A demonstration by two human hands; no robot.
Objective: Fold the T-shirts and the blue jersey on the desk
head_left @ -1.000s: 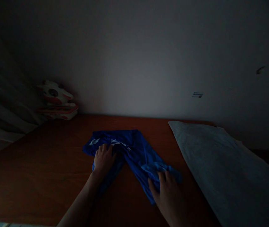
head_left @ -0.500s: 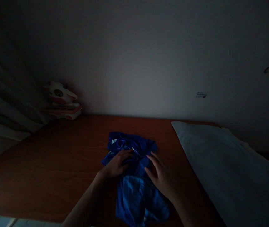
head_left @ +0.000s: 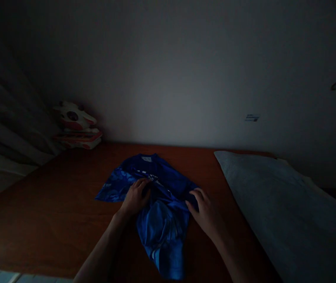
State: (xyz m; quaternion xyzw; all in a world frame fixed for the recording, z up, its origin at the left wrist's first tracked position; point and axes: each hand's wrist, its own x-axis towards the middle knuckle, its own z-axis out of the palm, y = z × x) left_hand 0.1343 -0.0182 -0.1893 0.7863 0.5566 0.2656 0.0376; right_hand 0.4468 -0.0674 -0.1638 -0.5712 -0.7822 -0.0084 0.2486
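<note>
A blue T-shirt [head_left: 168,177] lies partly spread on the wooden surface, its collar toward the wall and a pale label inside the neck. White print shows across its creased chest, and a patterned sleeve reaches to the left. The lower part is bunched toward me. My left hand [head_left: 135,196] rests on the shirt left of its middle, fingers stretched over the cloth and thumb apart. At the shirt's right sleeve, my right hand [head_left: 205,210] has its fingers and thumb closed about the fabric; the exact grip is dim.
A grey cloth-like sheet [head_left: 277,204] covers the right side of the brown wooden surface [head_left: 56,212]. A white and red animal-shaped toy [head_left: 76,120] stands at the back left, beside a curtain [head_left: 5,118]. The wall [head_left: 168,78] closes off the back and bears a small label [head_left: 251,117].
The shirt has gone from bunched to more spread, with its collar and left sleeve now showing. My left hand has moved left and slightly up; my right hand has shifted slightly right.
</note>
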